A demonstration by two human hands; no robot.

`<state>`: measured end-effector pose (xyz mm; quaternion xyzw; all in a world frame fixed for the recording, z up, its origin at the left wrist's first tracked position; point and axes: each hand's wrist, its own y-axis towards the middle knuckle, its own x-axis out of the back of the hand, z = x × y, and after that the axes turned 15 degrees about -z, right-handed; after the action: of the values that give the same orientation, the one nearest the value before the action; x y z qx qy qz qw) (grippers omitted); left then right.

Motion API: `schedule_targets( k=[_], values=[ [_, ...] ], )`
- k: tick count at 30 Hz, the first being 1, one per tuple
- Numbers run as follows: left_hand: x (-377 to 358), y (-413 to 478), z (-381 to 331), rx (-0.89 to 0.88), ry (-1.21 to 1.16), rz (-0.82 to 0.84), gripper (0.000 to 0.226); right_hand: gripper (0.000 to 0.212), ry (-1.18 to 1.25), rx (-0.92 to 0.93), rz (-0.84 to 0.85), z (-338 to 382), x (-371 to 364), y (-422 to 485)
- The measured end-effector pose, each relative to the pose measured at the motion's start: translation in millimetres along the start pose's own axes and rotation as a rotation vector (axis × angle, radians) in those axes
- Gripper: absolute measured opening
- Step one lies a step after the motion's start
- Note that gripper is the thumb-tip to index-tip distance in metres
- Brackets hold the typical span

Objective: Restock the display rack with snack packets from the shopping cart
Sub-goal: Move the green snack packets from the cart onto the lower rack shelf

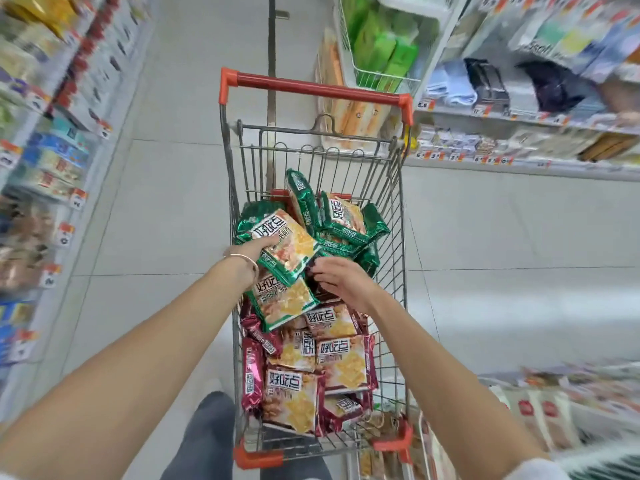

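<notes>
A wire shopping cart (398,209) with a red handle stands in the aisle, filled with snack packets. Green packets (343,216) lie at its far end and maroon packets (294,400) at the near end. My left hand (254,249) grips the edge of one green packet (291,251), lifted slightly above the pile. My right hand (341,277) reaches into the cart just right of that packet, fingers spread and curled over the pile, holding nothing that I can see.
Stocked shelves (52,161) run along the left of the aisle and more shelves (519,116) along the right. A white wire basket (349,53) with green packs hangs beyond the cart. A rack of packets (554,410) sits at lower right. Pale floor tiles (156,209) lie left of the cart.
</notes>
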<state>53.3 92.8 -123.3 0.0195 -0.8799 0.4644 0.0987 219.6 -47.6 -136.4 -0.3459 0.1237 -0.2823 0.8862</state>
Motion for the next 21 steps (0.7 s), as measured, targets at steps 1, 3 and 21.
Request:
schedule_targets(
  k=[1,3,21],
  values=[
    [2.9,1.4,0.3,-0.048,0.0,-0.044,0.075,0.021,0.004,0.003,-0.081,3.2,7.2,5.8],
    [11.7,1.6,3.9,-0.087,0.001,-0.051,0.071,0.034,-0.149,0.098,-0.288,13.2,20.1,21.2],
    [14.2,39.6,38.4,-0.041,-0.054,0.125,0.121,0.023,-1.458,0.817,-0.546,27.2,37.6,135.9]
  ],
)
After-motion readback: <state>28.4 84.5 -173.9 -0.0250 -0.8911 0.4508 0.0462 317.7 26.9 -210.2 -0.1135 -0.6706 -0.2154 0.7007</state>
